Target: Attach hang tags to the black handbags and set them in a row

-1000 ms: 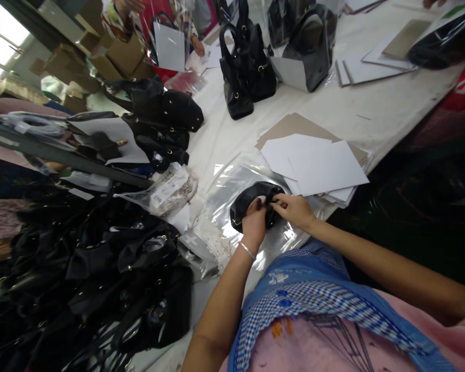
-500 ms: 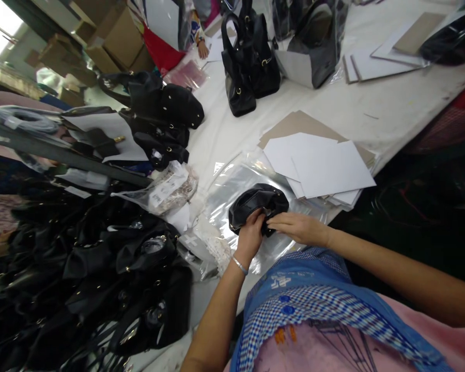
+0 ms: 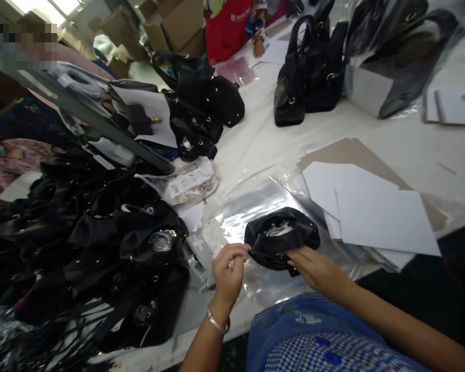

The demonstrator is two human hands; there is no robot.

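Note:
A small black handbag (image 3: pixel 282 240) lies on clear plastic sheets, its top open with crumpled clear plastic showing inside. My left hand (image 3: pixel 228 271) is at the bag's left end, its thumb and forefinger pinched together against the edge by a small gold fitting. Exactly what part is between those fingertips is too small to make out. Along the bag's near side, my right hand (image 3: pixel 318 268) grips the rim, its fingertips partly hidden by the black material. The clear plastic sheets (image 3: pixel 251 206) spread out beneath and beyond the bag.
White and brown cards (image 3: pixel 387 217) are stacked on the right. A plastic packet (image 3: pixel 191 181) lies to the left, above a large heap of black bags (image 3: pixel 89 248). More black handbags (image 3: pixel 306 72) stand at the back. A slanting grey bar (image 3: pixel 116 137) crosses the left; another person's hand (image 3: pixel 259 49) rests far back.
My left hand has moved from the bag's middle to its left end. My right hand has shifted onto the near rim. The bag's opening now shows plastic inside; the view has turned.

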